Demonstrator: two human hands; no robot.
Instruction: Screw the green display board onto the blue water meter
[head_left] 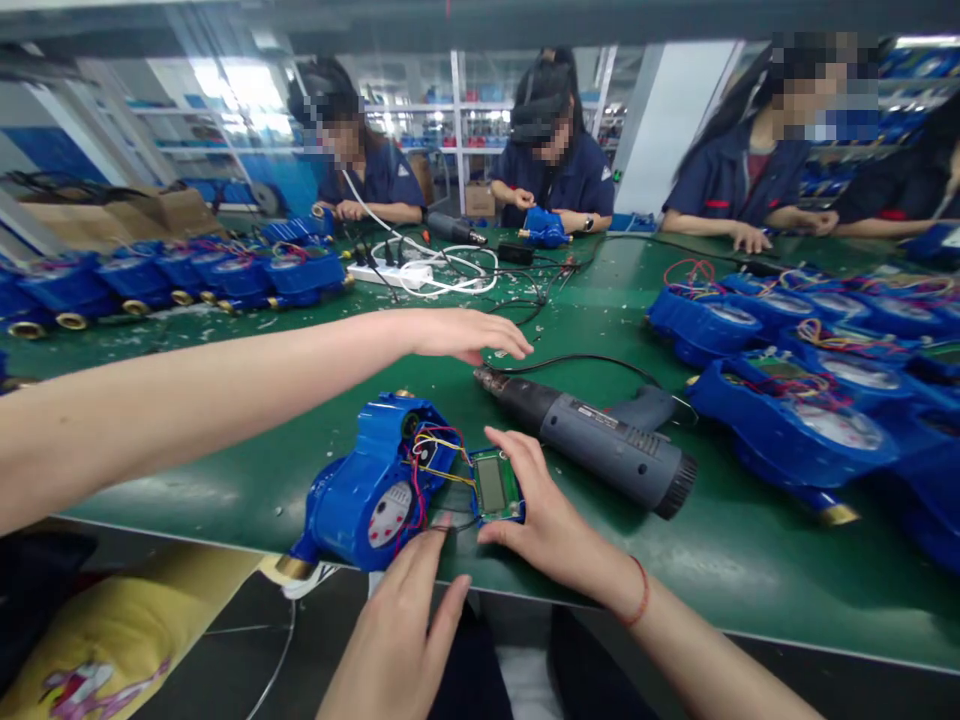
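A blue water meter [352, 500] lies tilted near the front edge of the green table, its housing uncovered and its round dial facing up. Red, yellow and black wires [417, 470] run from it to a small green circuit board with a grey display [491, 484]. Thumb and fingers of my right hand [551, 520] grip that board by its edges. My left hand [405, 615] is beside the meter's lower side, fingers stretched out; whether its fingertips touch the wires is unclear. Behind the board lies a grey heat gun [600, 440], nozzle toward the left.
Another person's arm [247, 400] reaches in from the left above the meter, its hand near the heat gun's nozzle. Several blue meters stand at right [802, 420] and left [262, 275]. A white power strip [390, 273] with cables lies farther back. Several people sit opposite.
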